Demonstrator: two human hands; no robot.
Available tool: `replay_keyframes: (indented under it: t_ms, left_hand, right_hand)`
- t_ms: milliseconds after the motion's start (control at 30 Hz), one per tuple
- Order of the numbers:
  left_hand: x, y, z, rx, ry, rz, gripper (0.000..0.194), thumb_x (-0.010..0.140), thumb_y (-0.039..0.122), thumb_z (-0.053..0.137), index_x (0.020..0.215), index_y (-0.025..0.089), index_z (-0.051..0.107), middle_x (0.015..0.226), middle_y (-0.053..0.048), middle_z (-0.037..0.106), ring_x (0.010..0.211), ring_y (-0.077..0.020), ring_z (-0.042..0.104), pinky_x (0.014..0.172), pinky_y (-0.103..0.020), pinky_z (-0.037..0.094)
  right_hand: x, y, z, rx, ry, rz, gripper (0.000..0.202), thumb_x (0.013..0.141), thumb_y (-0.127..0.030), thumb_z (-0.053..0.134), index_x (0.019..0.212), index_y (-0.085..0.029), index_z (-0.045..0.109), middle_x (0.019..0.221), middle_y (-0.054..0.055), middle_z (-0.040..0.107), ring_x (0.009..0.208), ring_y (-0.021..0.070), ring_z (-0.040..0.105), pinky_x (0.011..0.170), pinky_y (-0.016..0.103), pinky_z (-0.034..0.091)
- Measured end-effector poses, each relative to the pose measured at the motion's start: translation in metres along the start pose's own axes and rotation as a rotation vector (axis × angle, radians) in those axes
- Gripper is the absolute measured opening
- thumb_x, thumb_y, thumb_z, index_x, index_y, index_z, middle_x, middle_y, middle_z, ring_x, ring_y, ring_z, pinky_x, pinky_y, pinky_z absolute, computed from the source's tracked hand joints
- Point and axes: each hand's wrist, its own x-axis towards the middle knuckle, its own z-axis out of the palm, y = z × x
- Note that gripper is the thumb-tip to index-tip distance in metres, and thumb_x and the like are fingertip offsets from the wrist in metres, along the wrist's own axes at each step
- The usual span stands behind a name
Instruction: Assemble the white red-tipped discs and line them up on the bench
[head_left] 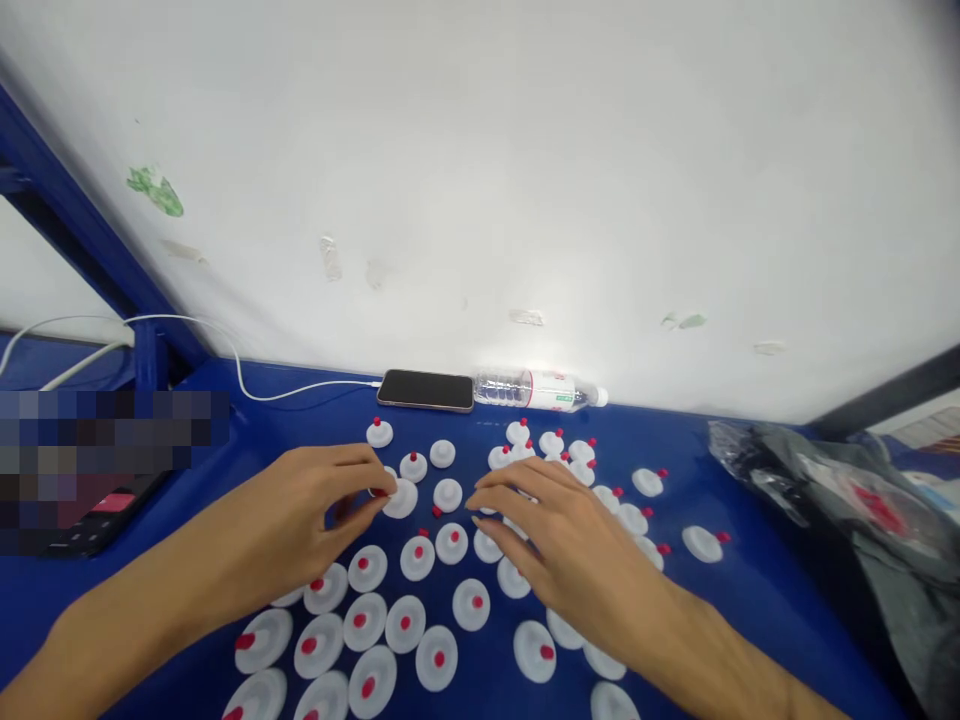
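Many white round discs, most with a small red tip, are spread over the blue tabletop (675, 620). My left hand (322, 505) has its thumb and forefinger pinched at the edge of a white disc (402, 498), where a bit of red shows. My right hand (555, 520) is over the right-hand cluster, its fingers apart and bent downward, with nothing visible in them. Just left of its fingertips lies another white disc (448, 494) with a red tip beside it. Some discs are partly hidden under the right hand.
At the wall's foot lie a phone (425, 390) on a white cable (315, 388) and a clear bottle (536, 389). Grey bags (847, 520) are heaped at the right. A dark device (105, 515) stands at the left, near a blue frame post (150, 355).
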Motion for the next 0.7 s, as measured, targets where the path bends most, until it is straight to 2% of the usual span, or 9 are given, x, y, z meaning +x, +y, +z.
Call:
replay_keyframes:
  t_ms: [100,200,267,400,567,633,700]
  left_hand:
    - [-0.002,-0.013,0.010,0.108,-0.008,0.025,0.023,0.095,0.022,0.050,0.090,0.024,0.072,0.084,-0.002,0.068,0.064,-0.0127,0.060,0.059,-0.025,0.044]
    - [-0.002,-0.020,0.021,0.157,-0.050,0.031,0.027,0.093,0.016,0.046,0.090,0.023,0.072,0.084,-0.002,0.067,0.065,-0.0139,0.059,0.061,-0.026,0.042]
    - [-0.001,-0.022,0.025,0.155,-0.090,0.023,0.027,0.094,0.017,0.045,0.089,0.022,0.071,0.084,-0.003,0.066,0.065,-0.0143,0.058,0.060,-0.027,0.041]
    - [0.001,-0.021,0.024,0.096,-0.113,0.018,0.025,0.096,0.018,0.047,0.092,0.023,0.072,0.088,-0.002,0.068,0.069,-0.0141,0.062,0.060,-0.025,0.041]
    - [0.000,-0.013,0.016,0.144,-0.086,0.037,0.023,0.094,0.023,0.052,0.104,0.026,0.073,0.091,-0.002,0.071,0.072,-0.0165,0.065,0.066,-0.028,0.045]
    - [0.000,-0.010,0.010,0.163,-0.048,0.046,0.023,0.093,0.025,0.053,0.106,0.025,0.072,0.091,-0.002,0.072,0.076,-0.0187,0.067,0.070,-0.029,0.046]
    - [0.000,-0.010,0.004,0.150,0.032,0.062,0.023,0.092,0.023,0.051,0.101,0.022,0.072,0.089,-0.003,0.073,0.076,-0.0186,0.066,0.071,-0.029,0.047]
  right_hand:
    - [0.014,0.001,0.007,-0.085,-0.086,-0.069,0.024,0.097,-0.011,0.057,0.115,-0.021,0.068,0.117,0.007,0.067,0.108,0.0221,0.061,0.095,0.040,0.051]
    - [0.026,0.002,0.017,-0.161,-0.159,-0.144,0.030,0.089,-0.002,0.061,0.110,-0.022,0.070,0.118,0.007,0.062,0.104,0.0225,0.057,0.081,0.035,0.051]
    - [0.033,0.002,0.024,-0.211,-0.202,-0.184,0.031,0.082,0.002,0.064,0.104,-0.020,0.070,0.111,0.007,0.061,0.096,0.0220,0.055,0.074,0.033,0.048]
    - [0.045,0.001,0.035,-0.299,-0.279,-0.242,0.027,0.074,0.004,0.067,0.090,-0.017,0.068,0.096,0.007,0.058,0.092,0.0216,0.052,0.069,0.032,0.042]
    - [0.051,0.002,0.042,-0.342,-0.333,-0.248,0.030,0.066,0.003,0.072,0.089,-0.015,0.066,0.097,0.007,0.059,0.094,0.0240,0.053,0.069,0.034,0.043]
    - [0.051,0.002,0.040,-0.311,-0.319,-0.249,0.031,0.069,0.004,0.072,0.092,-0.015,0.066,0.098,0.007,0.061,0.094,0.0236,0.056,0.070,0.034,0.044]
    - [0.050,0.003,0.035,-0.202,-0.281,-0.201,0.023,0.081,0.000,0.068,0.096,-0.017,0.065,0.097,0.006,0.065,0.093,0.0212,0.059,0.072,0.032,0.046]
